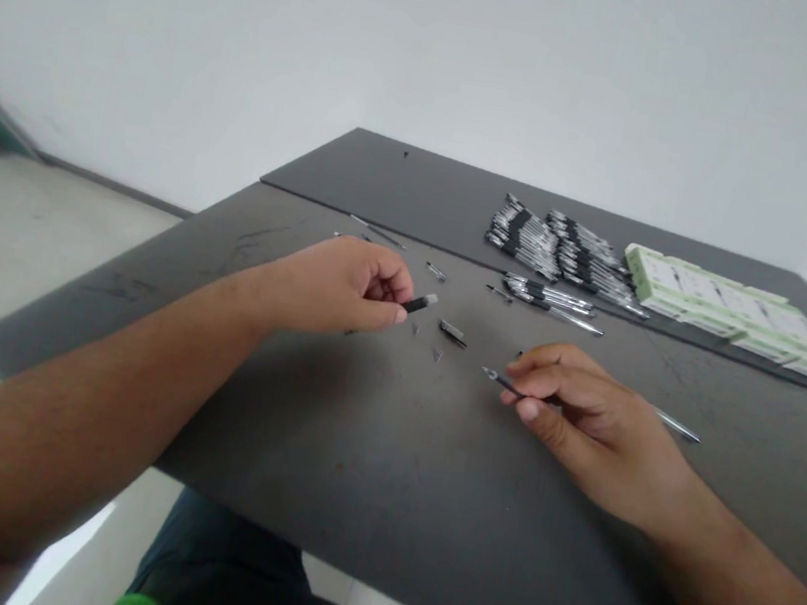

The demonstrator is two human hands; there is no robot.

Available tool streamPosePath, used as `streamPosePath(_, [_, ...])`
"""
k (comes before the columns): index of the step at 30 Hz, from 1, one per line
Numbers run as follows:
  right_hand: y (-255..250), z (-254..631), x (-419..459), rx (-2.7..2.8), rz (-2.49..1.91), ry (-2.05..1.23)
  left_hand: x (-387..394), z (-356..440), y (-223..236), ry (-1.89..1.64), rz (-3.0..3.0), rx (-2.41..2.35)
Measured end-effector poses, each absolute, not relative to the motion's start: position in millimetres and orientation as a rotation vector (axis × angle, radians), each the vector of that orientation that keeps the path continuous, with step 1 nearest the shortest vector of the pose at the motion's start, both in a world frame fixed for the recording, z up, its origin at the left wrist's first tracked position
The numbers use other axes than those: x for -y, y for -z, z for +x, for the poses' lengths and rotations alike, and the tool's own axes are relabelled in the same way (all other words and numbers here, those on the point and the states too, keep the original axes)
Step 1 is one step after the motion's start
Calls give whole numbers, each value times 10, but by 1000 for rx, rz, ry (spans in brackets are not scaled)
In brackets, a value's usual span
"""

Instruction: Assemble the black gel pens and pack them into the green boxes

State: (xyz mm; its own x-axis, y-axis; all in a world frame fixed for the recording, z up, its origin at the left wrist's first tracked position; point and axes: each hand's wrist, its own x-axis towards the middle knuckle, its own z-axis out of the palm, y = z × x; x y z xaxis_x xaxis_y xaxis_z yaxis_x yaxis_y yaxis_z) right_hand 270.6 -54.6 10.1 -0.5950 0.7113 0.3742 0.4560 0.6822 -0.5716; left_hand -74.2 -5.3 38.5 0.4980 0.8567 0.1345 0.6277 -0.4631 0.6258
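Note:
My left hand [345, 286] is closed in a pinch on a short black pen part [421, 302] with a pale tip, held just above the dark table [365, 459]. My right hand [584, 411] rests on the table to the right, its fingers closed on a thin pen refill [502, 381] whose point sticks out to the left. A clear pen barrel [677, 425] shows behind the right hand. Between my hands lie small loose pen parts [452, 331].
A heap of black and clear pens [559, 247] lies at the back of the table, with a few single pens [552, 299] in front of it. Pale green boxes [736, 312] are lined up at the back right. Floor drops away on the left.

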Motion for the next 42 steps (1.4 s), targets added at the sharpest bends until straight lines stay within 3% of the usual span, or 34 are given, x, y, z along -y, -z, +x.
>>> streamPosePath(3, [-106,2618,649,2211,-812,-818,270,-416,-379,-825,1803,-901])
streamPosePath(8, [-128,2565,729,2189,-714,-987,473,71,-266,-962,1677,-716])
streamPosePath(18, [-129,2652,592,2279,-818,-550,324,202,36,-1039,1510,-767])
streamPosePath(24, [-82,2705,527,2214,-963,-262,316,-22,60,-1035,1731,-769])
streamPosePath(32, [-19,2728,499,2247,-967,-180,370,-40,14,-1036,1950,-1009])
streamPosePath(42, [-31,2717,541,2279,-916,-210,376,-56,-57,-1148,2012,-973])
